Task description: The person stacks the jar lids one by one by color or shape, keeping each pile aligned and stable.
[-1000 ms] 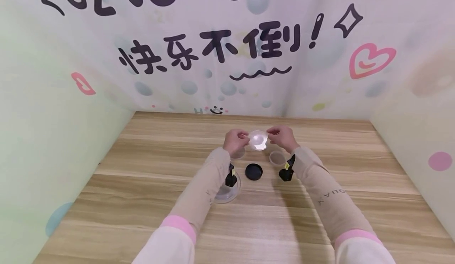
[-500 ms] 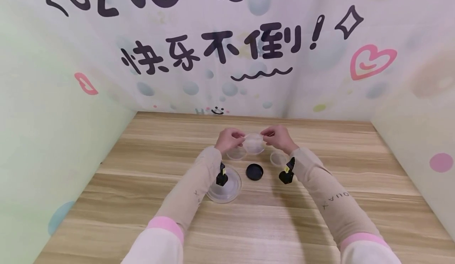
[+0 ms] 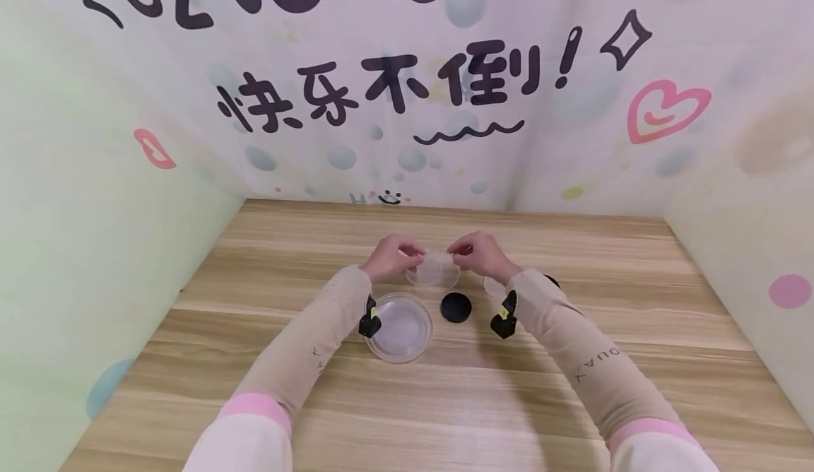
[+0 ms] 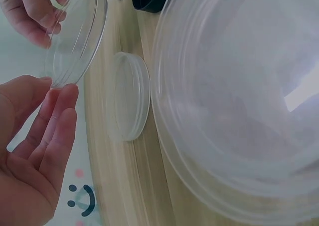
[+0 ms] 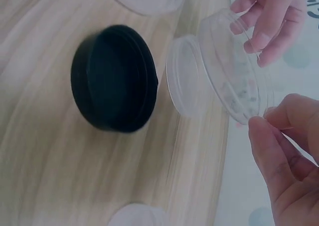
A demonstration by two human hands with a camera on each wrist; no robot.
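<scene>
Both hands hold a clear round lid [image 4: 77, 39] by opposite sides of its rim, tilted above the table. My left hand [image 3: 389, 256] pinches one edge between thumb and fingertips. On the other edge, the thumb and fingers of my right hand [image 3: 483, 254] pinch the rim. Beneath and behind the held lid, a smaller frosted clear lid [image 4: 128, 96] lies on the table, overlapped by it in the head view. A black round lid [image 5: 117, 79], its hollow side up, lies nearer the person.
A large clear lid [image 3: 400, 327] lies on the wooden table [image 3: 445, 415] beside the left wrist. Another clear lid [image 3: 494, 286] is partly covered by the right wrist. Something black [image 3: 552, 281] peeks out behind the right sleeve. A printed cloth wall [image 3: 318, 168] closes off the back.
Both hands have moved left and slightly toward the person with the clear lid, which now overlaps the small lid. The left arm has uncovered more of the large lid.
</scene>
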